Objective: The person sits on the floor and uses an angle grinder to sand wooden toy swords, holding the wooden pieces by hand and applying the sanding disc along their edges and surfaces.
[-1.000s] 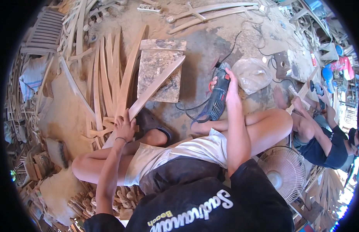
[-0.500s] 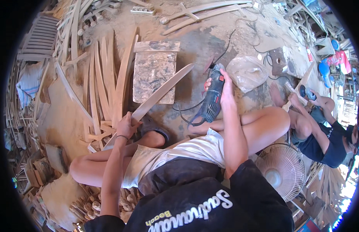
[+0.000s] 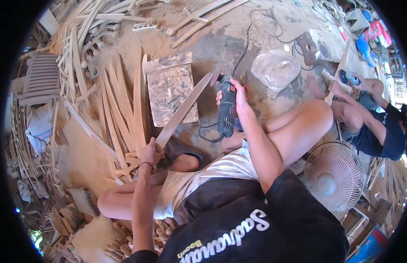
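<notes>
My left hand is closed round the lower part of a curved wooden sword, whose blade slants up to the right. Its middle passes over the right edge of a worn wooden block. In my right hand is a dark angle grinder, its fingers wrapped round the front of the body. The grinder's reddish disc is at the sword's tip; whether they touch I cannot tell.
Several wooden sword blanks lie left of the block. A clear plastic bag sits beyond my right knee, and a fan stands to my right. Farther right, a person works with another sander. Cords trail over the floor.
The grinder has moved left, bringing its disc up to the sword's tip. My head view has shifted, so the surroundings sit differently. Both hands keep their hold.
</notes>
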`<state>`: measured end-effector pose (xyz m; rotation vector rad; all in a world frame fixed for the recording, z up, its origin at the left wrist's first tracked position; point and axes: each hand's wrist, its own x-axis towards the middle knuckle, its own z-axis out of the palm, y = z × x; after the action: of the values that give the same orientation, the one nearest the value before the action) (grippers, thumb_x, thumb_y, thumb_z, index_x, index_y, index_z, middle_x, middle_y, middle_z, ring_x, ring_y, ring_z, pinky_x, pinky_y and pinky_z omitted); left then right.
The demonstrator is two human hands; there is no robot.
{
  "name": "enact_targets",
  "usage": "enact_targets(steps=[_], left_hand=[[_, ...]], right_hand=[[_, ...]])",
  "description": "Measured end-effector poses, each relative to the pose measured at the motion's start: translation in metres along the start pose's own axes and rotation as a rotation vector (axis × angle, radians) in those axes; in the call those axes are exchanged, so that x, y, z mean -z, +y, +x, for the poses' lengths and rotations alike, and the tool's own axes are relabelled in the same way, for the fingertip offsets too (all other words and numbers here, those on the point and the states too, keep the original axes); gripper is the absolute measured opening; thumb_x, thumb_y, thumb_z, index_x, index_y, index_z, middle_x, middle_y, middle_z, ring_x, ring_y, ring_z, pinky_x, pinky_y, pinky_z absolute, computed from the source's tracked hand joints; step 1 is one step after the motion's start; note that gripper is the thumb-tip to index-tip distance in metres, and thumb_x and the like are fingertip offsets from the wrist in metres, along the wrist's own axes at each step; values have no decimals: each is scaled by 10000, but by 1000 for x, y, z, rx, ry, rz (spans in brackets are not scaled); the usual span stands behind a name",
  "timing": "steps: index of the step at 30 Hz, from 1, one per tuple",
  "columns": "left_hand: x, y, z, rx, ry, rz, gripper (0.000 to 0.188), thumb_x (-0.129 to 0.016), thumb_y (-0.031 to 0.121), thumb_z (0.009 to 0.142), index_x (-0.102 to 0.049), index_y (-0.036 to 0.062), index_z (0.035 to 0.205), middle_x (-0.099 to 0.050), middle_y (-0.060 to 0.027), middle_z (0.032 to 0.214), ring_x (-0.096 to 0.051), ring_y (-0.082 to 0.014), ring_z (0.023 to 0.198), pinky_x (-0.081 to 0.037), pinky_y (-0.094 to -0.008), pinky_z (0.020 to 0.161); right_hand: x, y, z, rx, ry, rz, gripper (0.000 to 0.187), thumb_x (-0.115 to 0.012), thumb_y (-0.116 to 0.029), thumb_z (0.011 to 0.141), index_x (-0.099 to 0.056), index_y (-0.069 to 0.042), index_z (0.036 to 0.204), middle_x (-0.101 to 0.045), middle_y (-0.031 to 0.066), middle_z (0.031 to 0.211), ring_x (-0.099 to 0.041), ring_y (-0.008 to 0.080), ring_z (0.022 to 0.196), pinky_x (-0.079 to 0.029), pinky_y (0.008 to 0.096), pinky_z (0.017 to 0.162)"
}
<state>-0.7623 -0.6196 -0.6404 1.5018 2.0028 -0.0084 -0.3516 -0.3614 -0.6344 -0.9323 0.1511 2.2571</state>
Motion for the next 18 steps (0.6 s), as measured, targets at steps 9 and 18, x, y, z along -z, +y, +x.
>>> enact_targets(steps=[9, 18], left_hand=[[2, 4, 3, 7, -27, 27, 558, -922, 369, 900, -554, 67, 1190, -793, -249, 999, -779, -503, 1002, -630, -579, 849], [-3, -5, 5, 18, -36, 11, 587, -910, 415, 915, -550, 46, 1196, -792, -257, 1007, -773, -512, 1003, -631, -580, 852]], right_hand=[[9, -12, 1, -10, 39, -99, 538, -746, -599, 993, -647, -72, 1040, -718, 140, 880, -718, 289, 727, -610, 454, 668], [10, -14, 7, -18, -36, -68, 553, -767, -604, 986, -645, -71, 1063, -715, 137, 896, -717, 282, 740, -608, 449, 674]])
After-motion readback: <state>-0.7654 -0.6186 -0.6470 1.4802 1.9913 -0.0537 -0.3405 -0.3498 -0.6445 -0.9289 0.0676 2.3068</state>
